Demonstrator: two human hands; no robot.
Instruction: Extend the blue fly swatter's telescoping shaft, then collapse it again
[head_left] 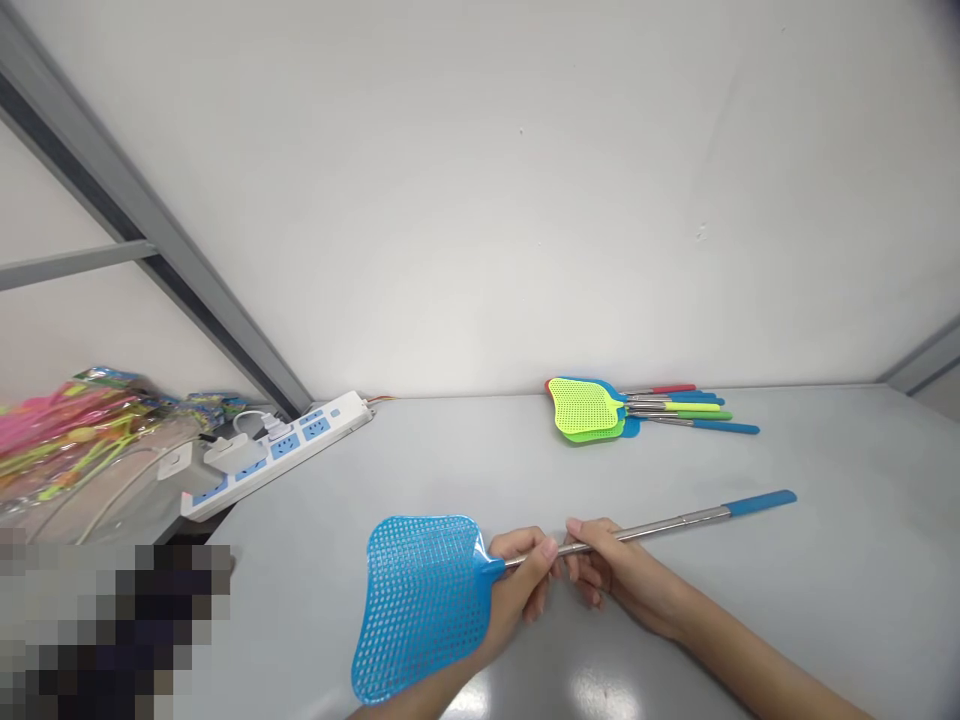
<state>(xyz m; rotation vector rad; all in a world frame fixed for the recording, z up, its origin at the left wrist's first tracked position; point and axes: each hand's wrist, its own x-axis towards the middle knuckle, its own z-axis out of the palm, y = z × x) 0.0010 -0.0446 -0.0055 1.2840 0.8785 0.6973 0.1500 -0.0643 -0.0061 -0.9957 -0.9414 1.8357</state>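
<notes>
A blue fly swatter point(424, 600) with a perforated head and a telescoping metal rod lies across both my hands above the grey table. My left hand point(521, 575) is closed around the rod just right of the blue head. Close beside it, my right hand point(611, 570) pinches the rod between thumb and fingers. The rod runs on to the right and ends in a blue grip. Behind my hands, near the wall, several fly swatters point(589, 405) lie stacked, with yellow, green, blue and red parts showing.
A white power strip point(285, 450) with plugs and cables lies at the table's left. Clear plastic bags with colourful items point(75, 430) are piled beyond it. The grey table point(825, 600) meets a white wall point(487, 200) at the back. A pixelated area covers the lower left.
</notes>
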